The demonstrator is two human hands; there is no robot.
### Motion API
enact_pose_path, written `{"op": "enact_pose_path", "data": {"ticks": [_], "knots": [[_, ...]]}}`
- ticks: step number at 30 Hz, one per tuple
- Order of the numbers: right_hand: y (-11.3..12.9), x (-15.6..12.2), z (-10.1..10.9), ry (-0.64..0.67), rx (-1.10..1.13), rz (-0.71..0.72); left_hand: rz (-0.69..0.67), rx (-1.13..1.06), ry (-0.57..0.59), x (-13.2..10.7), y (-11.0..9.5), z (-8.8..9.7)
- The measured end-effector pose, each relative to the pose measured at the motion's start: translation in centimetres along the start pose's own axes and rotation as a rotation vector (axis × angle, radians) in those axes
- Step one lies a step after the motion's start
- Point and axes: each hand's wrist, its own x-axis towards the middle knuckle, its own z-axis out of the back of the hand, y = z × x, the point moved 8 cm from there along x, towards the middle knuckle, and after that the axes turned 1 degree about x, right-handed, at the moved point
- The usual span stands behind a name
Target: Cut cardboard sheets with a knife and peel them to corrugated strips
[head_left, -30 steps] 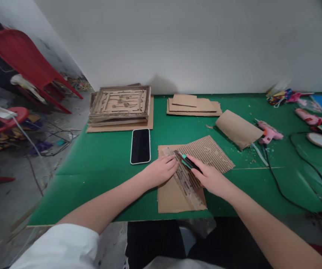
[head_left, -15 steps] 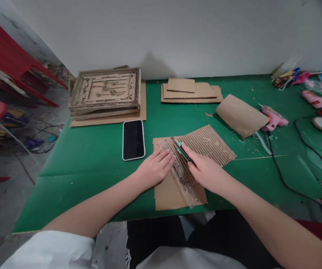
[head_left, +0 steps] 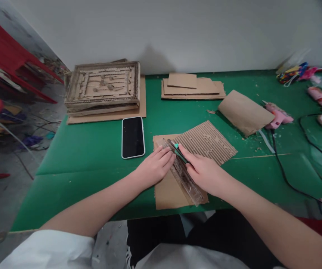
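Observation:
My left hand (head_left: pixel 154 167) lies flat, fingers together, pressing a clear plastic ruler (head_left: pixel 185 177) onto a brown cardboard sheet (head_left: pixel 169 192) at the near edge of the green table (head_left: pixel 88 157). My right hand (head_left: pixel 204 172) grips a green and black utility knife (head_left: pixel 179 151), its tip against the ruler's far end. A piece of stripped corrugated cardboard (head_left: pixel 206 141) lies under and beyond the knife.
A black phone (head_left: pixel 133 136) lies left of the sheet. A cardboard maze model (head_left: pixel 103 87) sits at the back left, flat cardboard pieces (head_left: pixel 192 86) at the back middle, a folded cardboard piece (head_left: pixel 245 113) and a pink glue gun (head_left: pixel 278 116) with a black cable (head_left: pixel 287 179) on the right.
The view has shifted, so the table sits higher and more to the left in frame. Both hands stay on the ruler and knife; the knife tip sits slightly further along the ruler.

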Motion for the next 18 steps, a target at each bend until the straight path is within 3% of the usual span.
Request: {"op": "enact_pose_path", "data": {"ticks": [12,18], "knots": [[0.1,0.6,1.3,0.151,-0.048,-0.044,-0.038,-0.052,-0.09,-0.2,0.1,0.7],[0.5,0.5,1.3,0.145,-0.075,-0.016,-0.033,-0.022,-0.09,0.0,0.0,0.6]]}}
